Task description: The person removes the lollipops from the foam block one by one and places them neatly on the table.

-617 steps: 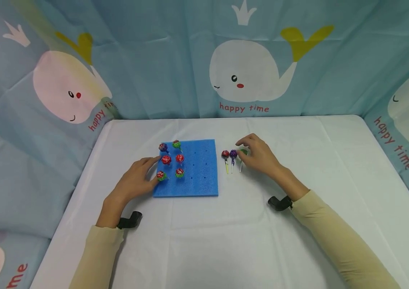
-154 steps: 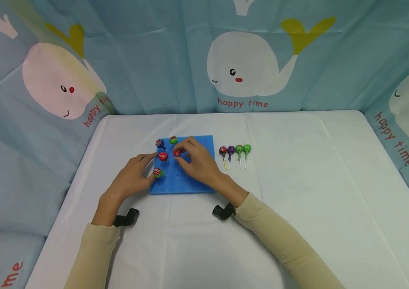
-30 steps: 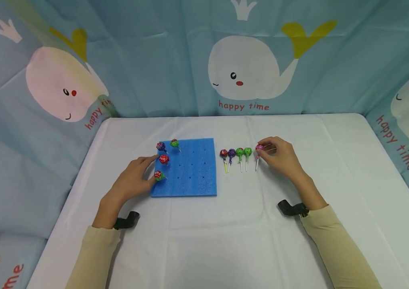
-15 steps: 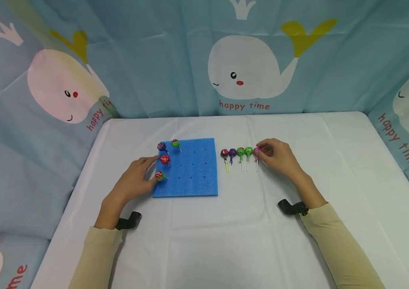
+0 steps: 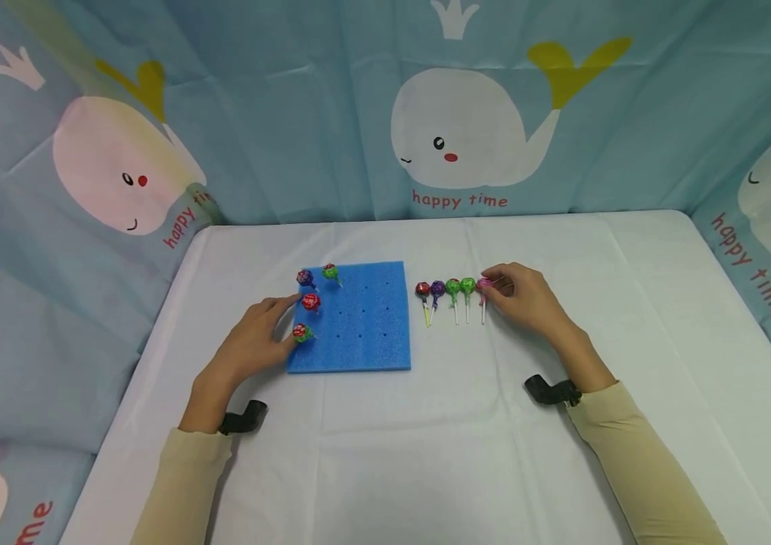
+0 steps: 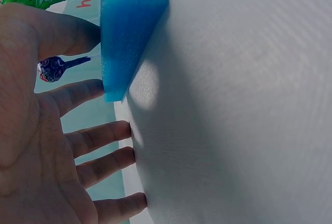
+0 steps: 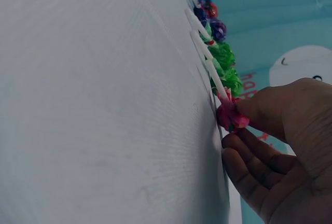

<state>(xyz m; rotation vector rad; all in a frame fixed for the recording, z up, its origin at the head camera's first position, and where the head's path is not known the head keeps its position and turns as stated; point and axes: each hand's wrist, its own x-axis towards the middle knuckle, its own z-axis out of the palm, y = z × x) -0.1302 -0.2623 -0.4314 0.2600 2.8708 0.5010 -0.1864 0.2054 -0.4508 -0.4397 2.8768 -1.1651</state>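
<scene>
A blue foam board (image 5: 371, 348) with small holes lies on the table. Four lollipops stand in its left part: a dark blue one (image 5: 305, 278), a green-and-red one (image 5: 331, 271), a red one (image 5: 311, 302) and another green-and-red one (image 5: 301, 333). My left hand (image 5: 252, 337), fingers extended, touches the board's left edge with thumb and index finger (image 6: 83, 93). Right of the board, my right hand (image 5: 521, 297) pinches the head of a pink lollipop (image 7: 232, 114), whose stick points towards me. It lies at the right end of a row of lollipops.
The row also has a dark red lollipop (image 5: 422, 289), a purple one (image 5: 437, 289) and two green ones, the left (image 5: 452, 287) beside the right (image 5: 467, 285). A white cloth covers the table (image 5: 385, 454). A blue whale-print curtain (image 5: 331, 136) hangs behind and at the sides.
Over the longer span, lollipops in the board went from six to four, and the row grew. Within the last second, the pink lollipop moved slightly left, against the row. My left hand stayed put.
</scene>
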